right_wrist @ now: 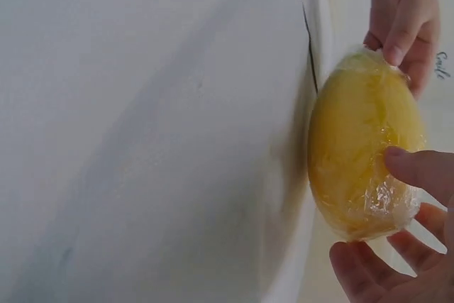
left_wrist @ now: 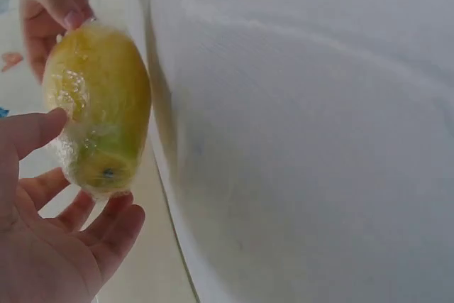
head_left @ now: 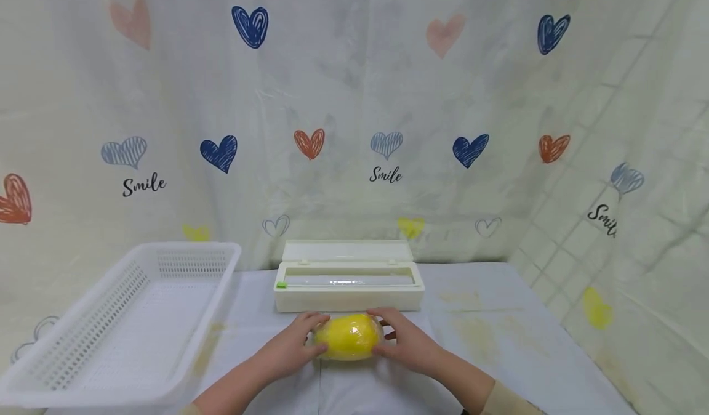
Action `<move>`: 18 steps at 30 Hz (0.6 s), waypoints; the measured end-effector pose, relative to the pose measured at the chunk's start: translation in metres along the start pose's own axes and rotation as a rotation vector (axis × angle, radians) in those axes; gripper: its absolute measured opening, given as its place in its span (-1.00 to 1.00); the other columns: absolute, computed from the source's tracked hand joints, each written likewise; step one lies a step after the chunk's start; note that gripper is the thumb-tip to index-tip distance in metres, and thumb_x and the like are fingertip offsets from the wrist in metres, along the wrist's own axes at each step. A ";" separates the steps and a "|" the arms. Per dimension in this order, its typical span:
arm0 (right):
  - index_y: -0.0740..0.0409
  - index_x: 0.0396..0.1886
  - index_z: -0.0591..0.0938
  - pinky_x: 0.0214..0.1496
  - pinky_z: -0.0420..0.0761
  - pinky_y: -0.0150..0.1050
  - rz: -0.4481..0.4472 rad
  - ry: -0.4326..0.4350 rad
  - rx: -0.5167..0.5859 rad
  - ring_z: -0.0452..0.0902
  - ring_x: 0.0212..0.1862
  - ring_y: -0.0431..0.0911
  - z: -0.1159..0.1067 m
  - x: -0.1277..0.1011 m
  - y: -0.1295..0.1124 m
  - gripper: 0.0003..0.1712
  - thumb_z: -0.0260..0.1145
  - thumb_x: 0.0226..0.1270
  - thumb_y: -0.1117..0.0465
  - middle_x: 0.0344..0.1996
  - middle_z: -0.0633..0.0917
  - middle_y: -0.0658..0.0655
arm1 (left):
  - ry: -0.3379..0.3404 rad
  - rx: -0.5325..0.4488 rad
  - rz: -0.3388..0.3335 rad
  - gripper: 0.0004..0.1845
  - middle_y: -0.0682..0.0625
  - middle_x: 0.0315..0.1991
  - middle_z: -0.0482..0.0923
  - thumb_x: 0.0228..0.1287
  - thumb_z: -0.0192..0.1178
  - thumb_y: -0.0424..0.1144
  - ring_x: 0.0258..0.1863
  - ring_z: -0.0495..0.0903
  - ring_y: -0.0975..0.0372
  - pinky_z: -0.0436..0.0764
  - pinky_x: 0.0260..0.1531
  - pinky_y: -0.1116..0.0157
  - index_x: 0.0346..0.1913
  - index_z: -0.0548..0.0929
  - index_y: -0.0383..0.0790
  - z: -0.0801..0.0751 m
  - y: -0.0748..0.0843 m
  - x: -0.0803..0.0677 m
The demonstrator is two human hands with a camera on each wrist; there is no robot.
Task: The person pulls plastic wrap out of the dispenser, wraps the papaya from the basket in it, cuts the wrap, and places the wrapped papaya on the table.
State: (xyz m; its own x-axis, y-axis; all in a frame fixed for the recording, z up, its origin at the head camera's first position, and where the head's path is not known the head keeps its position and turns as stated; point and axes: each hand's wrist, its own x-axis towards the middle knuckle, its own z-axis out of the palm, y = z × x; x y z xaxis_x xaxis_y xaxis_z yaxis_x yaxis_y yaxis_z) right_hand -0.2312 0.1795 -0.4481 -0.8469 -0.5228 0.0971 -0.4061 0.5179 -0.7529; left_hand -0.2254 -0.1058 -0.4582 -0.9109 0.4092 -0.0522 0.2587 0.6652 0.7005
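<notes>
A yellow melon point(head_left: 349, 337) wrapped in clear cling film lies on its side on the white-covered table, between both hands. My left hand point(head_left: 292, 346) holds its left end, thumb on the near side and fingers round the far side. The other end is held the same way by my right hand point(head_left: 411, 345). In the left wrist view the melon point(left_wrist: 99, 104) shows a greenish end with a small dark spot. Shiny, wrinkled film covers the melon point(right_wrist: 365, 147) in the right wrist view. Just behind it stands a white cling film dispenser point(head_left: 349, 299), its lid raised.
Inside the dispenser lies a film roll point(head_left: 349, 280), with a green slider point(head_left: 281, 285) at the left of its front edge. A white perforated plastic basket point(head_left: 83, 398) occupies the left side. Behind the table hangs a heart-patterned curtain point(head_left: 343, 95).
</notes>
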 end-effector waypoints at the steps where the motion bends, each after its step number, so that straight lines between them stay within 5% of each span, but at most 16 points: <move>1: 0.15 0.39 0.38 0.07 0.61 -0.02 -0.007 -0.001 -0.007 0.46 0.17 0.12 -0.001 0.001 0.002 -0.25 0.46 0.23 0.20 0.28 0.42 0.17 | -0.003 -0.001 0.000 -0.31 -0.17 0.38 0.28 0.28 0.30 0.08 0.21 0.46 -0.05 0.48 0.14 -0.15 0.40 0.40 -0.06 0.001 0.000 0.002; 12: 0.12 0.49 0.26 0.18 0.52 0.17 0.089 -0.054 -0.030 0.39 0.29 0.23 -0.005 0.004 0.009 -0.09 0.48 0.22 0.03 0.40 0.31 0.22 | -0.014 -0.016 -0.004 -0.23 -0.27 0.41 0.19 0.29 0.28 0.11 0.29 0.38 -0.12 0.37 0.20 -0.24 0.46 0.28 -0.11 0.001 -0.004 0.002; 18: 0.10 0.47 0.29 0.23 0.44 0.23 0.097 0.003 -0.072 0.35 0.32 0.23 -0.005 0.000 0.007 -0.06 0.48 0.18 -0.09 0.40 0.34 0.20 | -0.017 -0.001 0.011 -0.20 -0.23 0.41 0.20 0.29 0.25 0.17 0.35 0.31 -0.13 0.33 0.23 -0.25 0.47 0.26 -0.11 0.000 0.000 0.000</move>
